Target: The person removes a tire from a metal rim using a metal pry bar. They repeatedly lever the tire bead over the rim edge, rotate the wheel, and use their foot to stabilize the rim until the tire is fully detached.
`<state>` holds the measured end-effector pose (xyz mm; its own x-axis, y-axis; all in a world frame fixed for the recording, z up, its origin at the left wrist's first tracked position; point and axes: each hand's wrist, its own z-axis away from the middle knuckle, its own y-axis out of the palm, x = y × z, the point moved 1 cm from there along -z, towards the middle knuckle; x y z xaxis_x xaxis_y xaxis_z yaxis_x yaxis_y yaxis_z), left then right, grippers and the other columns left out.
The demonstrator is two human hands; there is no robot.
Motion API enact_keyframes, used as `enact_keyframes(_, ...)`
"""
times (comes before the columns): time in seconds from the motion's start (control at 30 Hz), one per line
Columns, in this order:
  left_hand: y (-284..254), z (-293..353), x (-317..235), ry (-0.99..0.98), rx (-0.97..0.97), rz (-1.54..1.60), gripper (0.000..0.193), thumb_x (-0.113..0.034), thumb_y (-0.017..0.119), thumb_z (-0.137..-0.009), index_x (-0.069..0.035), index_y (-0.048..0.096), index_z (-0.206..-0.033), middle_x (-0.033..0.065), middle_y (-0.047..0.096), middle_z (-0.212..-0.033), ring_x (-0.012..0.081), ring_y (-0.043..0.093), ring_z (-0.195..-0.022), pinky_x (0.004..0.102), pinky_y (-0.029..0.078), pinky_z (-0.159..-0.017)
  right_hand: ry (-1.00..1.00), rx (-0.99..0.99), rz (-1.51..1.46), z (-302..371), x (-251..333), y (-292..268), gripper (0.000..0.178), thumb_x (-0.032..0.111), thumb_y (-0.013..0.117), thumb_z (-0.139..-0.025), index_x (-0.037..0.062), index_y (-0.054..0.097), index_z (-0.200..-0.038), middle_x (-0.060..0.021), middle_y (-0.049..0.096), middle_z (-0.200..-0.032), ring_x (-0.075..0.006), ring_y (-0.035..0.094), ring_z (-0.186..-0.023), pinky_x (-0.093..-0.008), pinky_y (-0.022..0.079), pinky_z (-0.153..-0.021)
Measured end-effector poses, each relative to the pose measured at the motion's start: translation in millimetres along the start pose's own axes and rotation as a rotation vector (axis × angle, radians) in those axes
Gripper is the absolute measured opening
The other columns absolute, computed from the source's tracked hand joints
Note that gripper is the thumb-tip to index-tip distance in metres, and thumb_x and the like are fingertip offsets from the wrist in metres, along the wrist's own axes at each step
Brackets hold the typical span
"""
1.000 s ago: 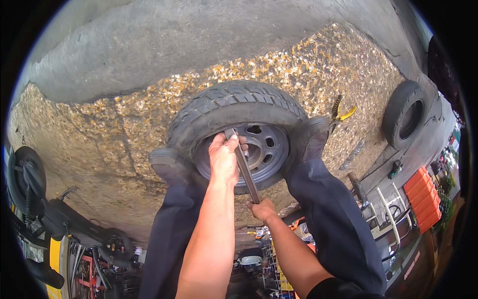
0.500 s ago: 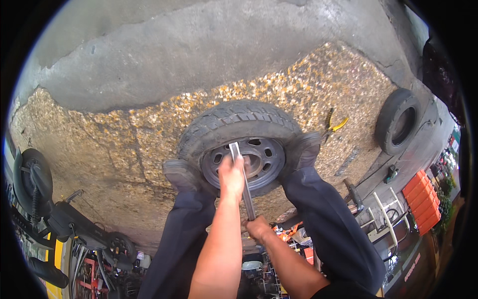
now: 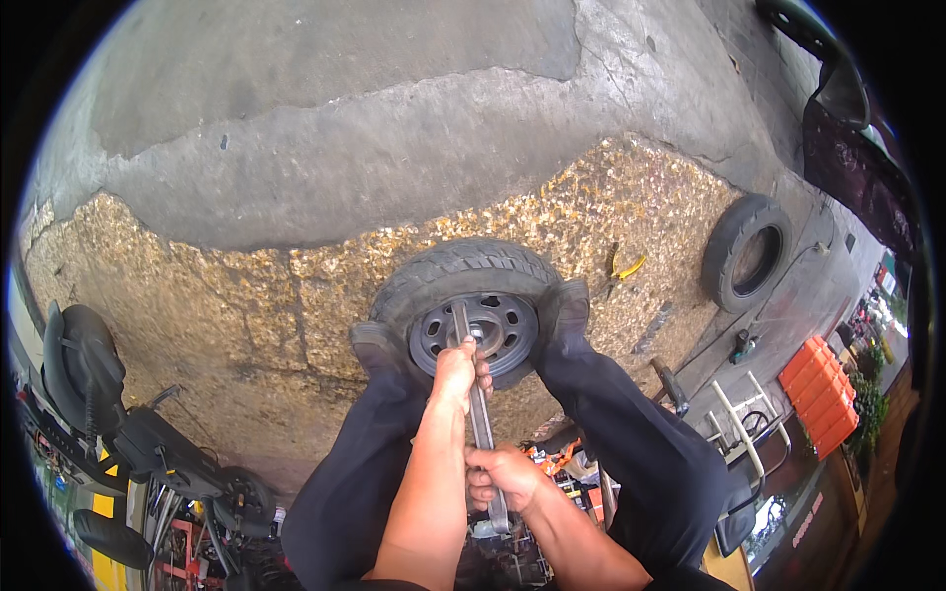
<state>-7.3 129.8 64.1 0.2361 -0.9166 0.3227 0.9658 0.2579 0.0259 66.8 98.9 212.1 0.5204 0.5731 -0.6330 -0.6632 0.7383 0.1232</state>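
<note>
A long flat metal tyre lever (image 3: 480,421) runs from the wheel back toward my body, gripped in both hands. My left hand (image 3: 457,374) is closed around its upper part, just in front of the hub. Lower down, my right hand (image 3: 506,470) has its fingers wrapped round the bar, whose near end sticks out below. The lever's far tip lies over the dark wheel rim (image 3: 427,340); I cannot tell whether it touches. A black treaded tyre (image 3: 463,268) sits on that rim, and my shoes (image 3: 569,308) press in from either side.
Yellow-handled pliers (image 3: 629,268) lie on the pebbled floor right of the wheel. Farther right is a loose tyre (image 3: 746,253), with an orange box (image 3: 820,396) and a white metal frame (image 3: 751,426) nearer. A black scooter (image 3: 163,453) stands at the left.
The lever has come back toward me, and more of its near end shows below my right hand. Both hands keep hold of it. The whole view has shifted slightly.
</note>
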Motion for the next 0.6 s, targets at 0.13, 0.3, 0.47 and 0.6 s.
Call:
enact_keyframes(0.13, 16, 0, -19, -0.065, 0.018, 0.211, 0.026, -0.026, 0.046, -0.101, -0.007, 0.051, -0.084, 0.0022, 0.047, -0.063, 0.0159, 0.045, -0.048, 0.0355, 0.042, -0.044, -0.072, 0.197, -0.312, 29, 39, 26, 0.031, 0.021, 0.051, -0.098, 0.0163, 0.042, -0.069, 0.0068, 0.034, -0.054, -0.0093, 0.033, -0.043, -0.0290, 0.030, -0.047)
enact_keyframes(0.3, 24, -3, -40, -0.155, 0.122, 0.458, 0.026, -0.020, 0.043, -0.097, -0.012, 0.043, -0.072, -0.0041, 0.041, -0.055, 0.0102, 0.039, -0.045, 0.0300, 0.037, -0.046, -0.073, 0.200, -0.389, 28, 72, 55, 0.024, 0.013, 0.053, -0.091, 0.0158, 0.041, -0.070, 0.0062, 0.036, -0.055, -0.0090, 0.035, -0.044, -0.0278, 0.029, -0.046)
enact_keyframes(0.47, 14, -3, -63, -0.263, 0.245, 0.568, 0.021, -0.014, 0.047, -0.089, -0.011, 0.041, -0.069, -0.0013, 0.043, -0.056, 0.0120, 0.040, -0.047, 0.0280, 0.039, -0.048, -0.195, 0.041, -0.363, 19, 85, 93, 0.022, 0.007, 0.052, -0.086, 0.0173, 0.041, -0.071, 0.0065, 0.037, -0.056, -0.0094, 0.038, -0.044, -0.0287, 0.031, -0.047)
enact_keyframes(0.6, 6, -7, -63, -0.116, 0.284, 0.678, 0.015, -0.013, 0.056, -0.086, -0.003, 0.047, -0.080, -0.0004, 0.048, -0.062, 0.0113, 0.044, -0.052, 0.0278, 0.040, -0.054, -0.199, 0.045, -0.430, 8, 93, 120, 0.013, 0.016, 0.049, -0.087, 0.0155, 0.044, -0.075, 0.0015, 0.040, -0.060, -0.0173, 0.044, -0.048, -0.0396, 0.034, -0.053)
